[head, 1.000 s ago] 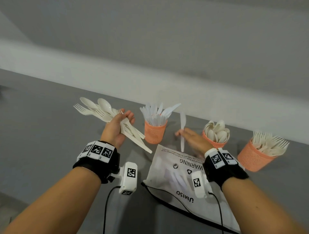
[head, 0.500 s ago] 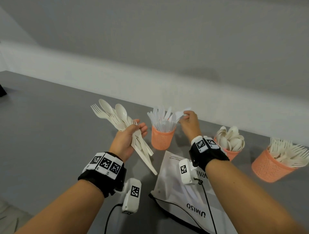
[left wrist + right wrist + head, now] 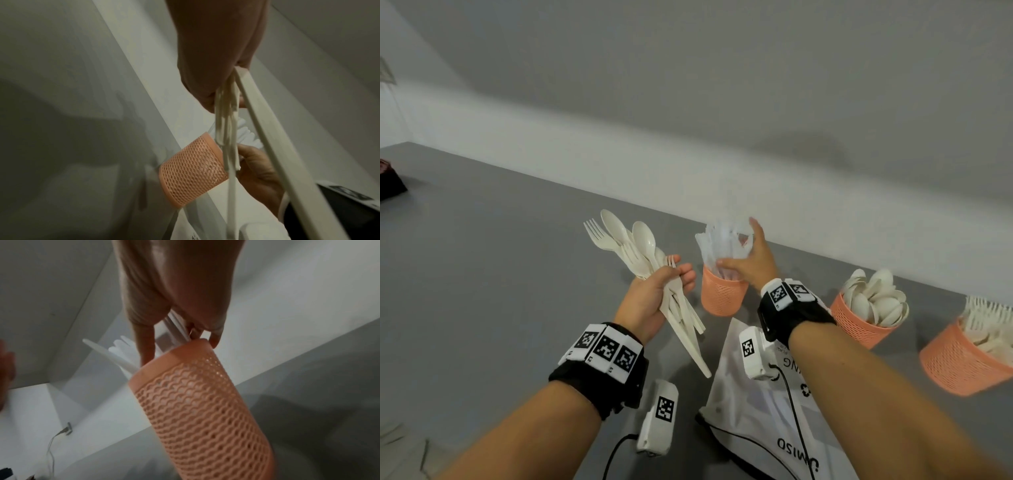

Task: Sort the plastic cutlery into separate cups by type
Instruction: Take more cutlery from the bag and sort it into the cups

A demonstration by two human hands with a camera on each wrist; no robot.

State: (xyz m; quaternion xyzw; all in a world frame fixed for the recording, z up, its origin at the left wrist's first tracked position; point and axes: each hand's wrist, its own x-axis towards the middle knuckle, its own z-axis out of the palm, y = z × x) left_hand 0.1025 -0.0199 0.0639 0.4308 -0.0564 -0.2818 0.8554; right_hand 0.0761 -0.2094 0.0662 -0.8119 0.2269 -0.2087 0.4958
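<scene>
Item: mixed bundle of cream plastic cutlery [image 3: 650,270], forks and spoons fanned upward, long handles trailing down toward the counter [image 3: 482,274]. Location: in the left hand [image 3: 654,291], whose fingers curl round the middle of the bundle, held above the counter just left of the knife cup.

Item: knife cup [image 3: 722,291], orange mesh, upright on the counter, crowded with translucent white knives [image 3: 717,240]. The right hand [image 3: 748,263] is over its mouth, fingers spread and fairly straight among the knife tops, thumb near the rim; in the right wrist view the fingertips [image 3: 147,353] reach down to the rim. Whether a knife remains between the fingers cannot be told from the blur.

Item: spoon cup [image 3: 859,325], orange mesh, heaped with spoons, to the right of the knife cup.

Item: fork cup [image 3: 955,363], orange mesh, filled with forks, furthest right.

Item: white printed plastic bag [image 3: 756,411], flat on the counter beneath the right forearm, near the knife cup.

Condition, as judged: sorting is well advanced; the bundle is still unsorted.

Hazards, as judged: the knife cup is light and top-heavy, so a hand catching the splayed knives on withdrawal could tip it or drag knives out. The loosely fanned bundle could shed pieces if the grip slackens. Trailing handles hang close to the cup and could knock it.
</scene>
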